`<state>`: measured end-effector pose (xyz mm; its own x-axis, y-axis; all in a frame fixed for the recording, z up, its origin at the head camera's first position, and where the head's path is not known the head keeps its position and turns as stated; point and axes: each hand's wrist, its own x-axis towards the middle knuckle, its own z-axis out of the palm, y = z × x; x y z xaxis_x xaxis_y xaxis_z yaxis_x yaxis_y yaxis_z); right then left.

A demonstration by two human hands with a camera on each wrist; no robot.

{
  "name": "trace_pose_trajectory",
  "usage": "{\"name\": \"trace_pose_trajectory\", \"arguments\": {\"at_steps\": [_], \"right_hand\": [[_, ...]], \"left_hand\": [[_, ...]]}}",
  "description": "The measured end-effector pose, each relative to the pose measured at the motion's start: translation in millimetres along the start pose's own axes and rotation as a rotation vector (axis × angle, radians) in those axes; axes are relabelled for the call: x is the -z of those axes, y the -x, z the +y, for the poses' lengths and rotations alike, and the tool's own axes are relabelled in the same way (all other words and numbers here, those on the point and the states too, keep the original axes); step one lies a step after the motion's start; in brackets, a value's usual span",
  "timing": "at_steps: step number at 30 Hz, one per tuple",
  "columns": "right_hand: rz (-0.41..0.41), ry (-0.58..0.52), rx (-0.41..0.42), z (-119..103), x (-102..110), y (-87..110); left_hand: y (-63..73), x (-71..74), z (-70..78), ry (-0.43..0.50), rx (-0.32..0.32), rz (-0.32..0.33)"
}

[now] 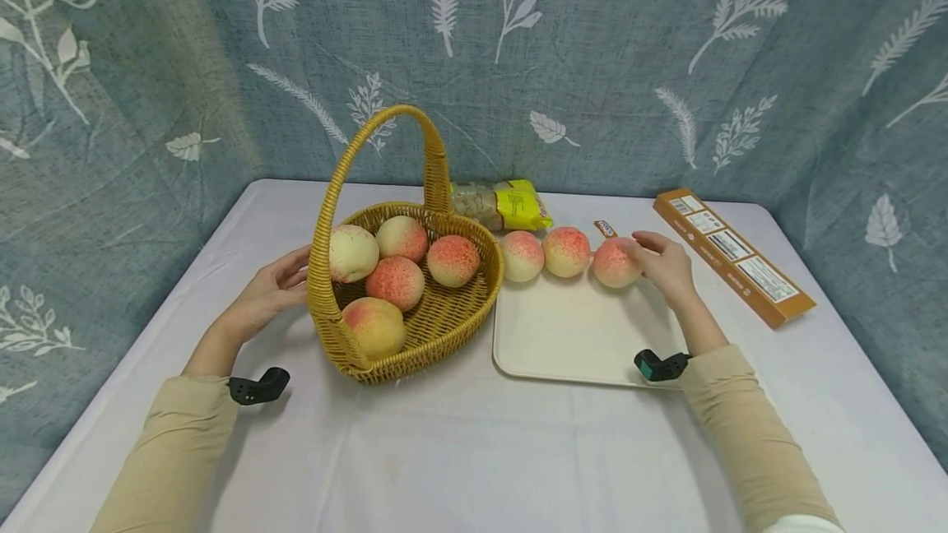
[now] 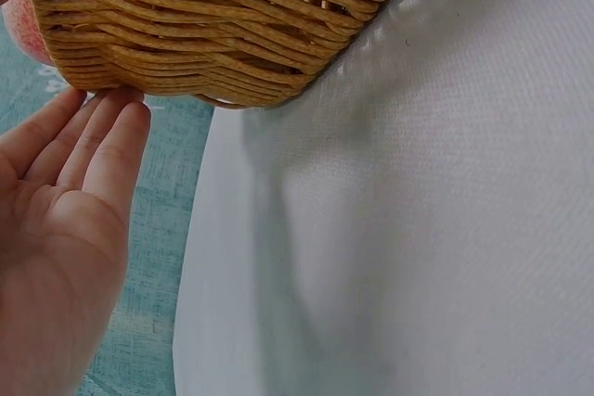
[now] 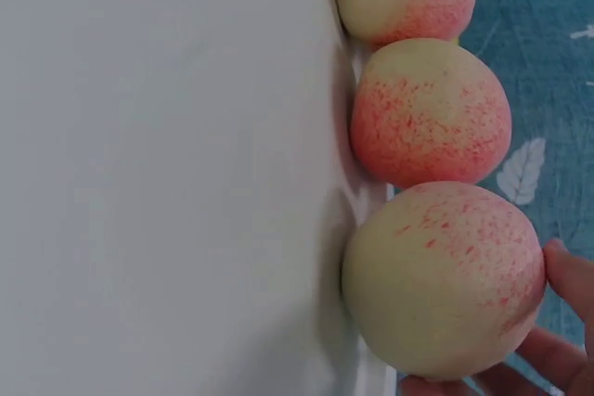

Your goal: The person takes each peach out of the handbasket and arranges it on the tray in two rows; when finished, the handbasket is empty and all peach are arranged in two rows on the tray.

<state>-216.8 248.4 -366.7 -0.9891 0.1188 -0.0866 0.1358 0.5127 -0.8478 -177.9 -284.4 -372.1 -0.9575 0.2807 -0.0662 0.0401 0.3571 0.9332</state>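
On the left stands a woven basket [image 1: 437, 319] with a tall arched handle and several peaches, such as a yellow-orange peach [image 1: 374, 327]. My left hand [image 1: 262, 298] is at its left side; in the left wrist view the fingers [image 2: 111, 150] lie fairly straight, their tips touching the wicker [image 2: 204, 34]. My right hand [image 1: 666, 268] holds a pink-and-cream peach [image 3: 441, 285] between thumb and fingers at the back edge of a cream tray [image 1: 578, 336]. Left of it, in a row, sit a second peach [image 1: 566, 252] and a third peach [image 1: 522, 257].
A yellow-labelled clear bag [image 1: 511, 206] lies behind the basket and the row of peaches. A long brown box [image 1: 733, 257] lies at the right, and a small orange wrapper [image 1: 605, 228] behind the tray. A patterned blue-grey curtain [image 1: 474, 89] hangs around the white table [image 1: 459, 459].
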Motion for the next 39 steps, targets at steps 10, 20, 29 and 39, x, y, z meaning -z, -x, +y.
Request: {"name": "trace_pose_trajectory", "arguments": {"at_steps": [10, 20, 29, 39], "right_hand": [[-0.089, 0.293, 0.122, 5.4, 2.5, -5.2], [-0.130, 0.075, 0.032, 7.5, -3.6, -11.2], [-0.150, 0.052, 0.011, 5.4, -3.7, -12.1], [0.029, 0.007, 0.074, -24.6, -17.4, -8.0]], "left_hand": [[-0.7, 0.8, 2.2, -0.013, 0.001, 0.003], [1.5, 1.6, -0.9, -0.019, 0.008, 0.008], [1.8, 1.1, -2.0, -0.008, -0.013, 0.012], [0.0, -1.3, 1.0, 0.004, -0.009, -0.001]]}}
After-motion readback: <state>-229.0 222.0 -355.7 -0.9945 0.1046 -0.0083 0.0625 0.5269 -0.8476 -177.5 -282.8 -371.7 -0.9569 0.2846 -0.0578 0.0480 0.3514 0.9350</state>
